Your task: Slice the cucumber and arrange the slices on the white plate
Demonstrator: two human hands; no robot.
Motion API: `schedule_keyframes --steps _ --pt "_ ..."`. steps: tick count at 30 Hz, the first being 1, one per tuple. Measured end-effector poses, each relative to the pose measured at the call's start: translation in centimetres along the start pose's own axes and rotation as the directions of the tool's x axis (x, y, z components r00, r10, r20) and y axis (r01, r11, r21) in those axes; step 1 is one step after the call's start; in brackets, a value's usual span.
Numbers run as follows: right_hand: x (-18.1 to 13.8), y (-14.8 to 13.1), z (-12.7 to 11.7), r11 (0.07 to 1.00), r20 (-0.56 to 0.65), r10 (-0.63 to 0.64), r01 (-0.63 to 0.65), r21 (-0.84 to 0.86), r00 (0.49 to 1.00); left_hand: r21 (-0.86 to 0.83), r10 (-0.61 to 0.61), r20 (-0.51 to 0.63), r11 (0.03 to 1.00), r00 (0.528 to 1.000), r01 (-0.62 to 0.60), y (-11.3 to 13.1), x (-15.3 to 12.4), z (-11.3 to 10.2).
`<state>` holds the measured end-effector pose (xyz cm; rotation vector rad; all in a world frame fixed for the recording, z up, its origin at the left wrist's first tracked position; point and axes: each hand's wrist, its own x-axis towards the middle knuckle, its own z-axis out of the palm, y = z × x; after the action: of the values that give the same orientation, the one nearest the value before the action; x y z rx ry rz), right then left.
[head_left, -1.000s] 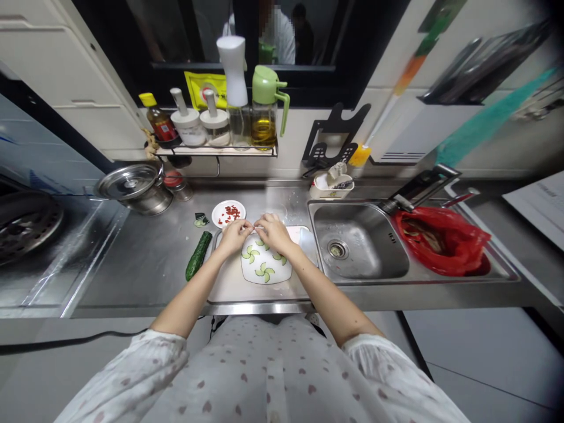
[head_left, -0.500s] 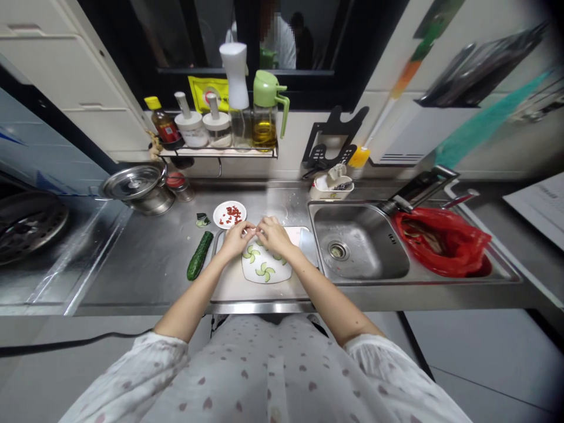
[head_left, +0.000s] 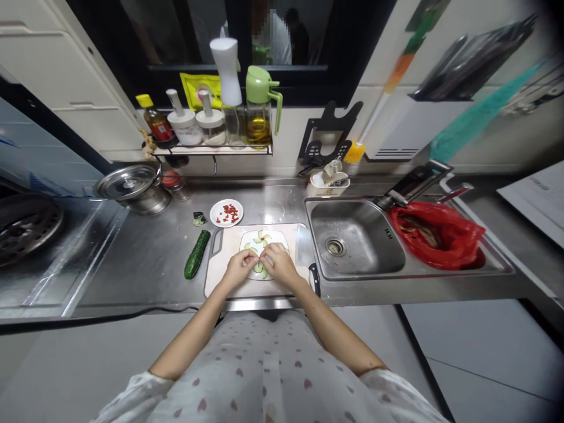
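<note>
My left hand and my right hand meet over a white squarish plate, fingertips pinched close together. Whatever lies between them is too small to make out. Thin cucumber slices form pinwheels on the plate; the one at the far side has a red bit at its centre. My hands partly cover the others. Under the plate lies a cutting board, with a knife at its right edge. A small round plate holding red chopped pieces stands behind the board.
Left of the board lie a whole cucumber and some peel scraps. A lidded pot stands farther left. To the right is a steel sink with a red plastic bag beside it. Bottles and jars line a shelf.
Both hands have moved from the plate's far side toward me, over the nearer pinwheels. The far pinwheel with its red centre now shows. The camera view has shifted slightly.
</note>
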<state>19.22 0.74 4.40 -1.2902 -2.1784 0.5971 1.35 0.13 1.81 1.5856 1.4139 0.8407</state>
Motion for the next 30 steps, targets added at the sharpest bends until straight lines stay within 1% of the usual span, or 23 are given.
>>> schedule_keyframes --steps 7,11,14,20,22,26,30 --pt "-2.2 -0.2 0.9 0.999 0.006 0.017 -0.017 0.035 1.0 0.0 -0.04 0.066 0.999 0.997 0.04 0.2 -2.1 0.7" --pt "-2.6 0.0 1.2 0.998 0.016 0.029 -0.03 0.046 0.999 -0.001 -0.048 0.07 0.999 0.996 0.048 0.2 -2.3 0.8" --pt "-2.3 0.3 0.9 0.998 0.002 0.044 -0.045 0.048 0.999 0.01 -0.025 0.06 1.0 0.998 0.025 0.0 -1.7 0.7" --pt "-1.2 1.1 -0.5 0.994 -0.053 0.093 -0.09 0.061 0.994 0.03 0.017 -0.014 0.999 1.0 -0.017 0.2 0.0 -0.2" --pt "-1.1 1.3 -0.8 0.995 -0.043 0.082 -0.079 0.058 0.996 0.069 0.056 -0.015 0.996 0.998 -0.055 0.5 0.3 -0.3" --pt "-0.9 1.5 -1.1 0.997 0.004 0.04 -0.04 0.059 0.999 0.164 0.133 0.031 0.977 0.991 -0.136 1.0 0.2 -0.3" --pt "-1.0 1.5 -1.3 0.999 0.052 0.001 -0.003 0.043 0.999 0.216 0.142 0.052 0.965 0.989 -0.15 1.1 -0.3 -0.1"
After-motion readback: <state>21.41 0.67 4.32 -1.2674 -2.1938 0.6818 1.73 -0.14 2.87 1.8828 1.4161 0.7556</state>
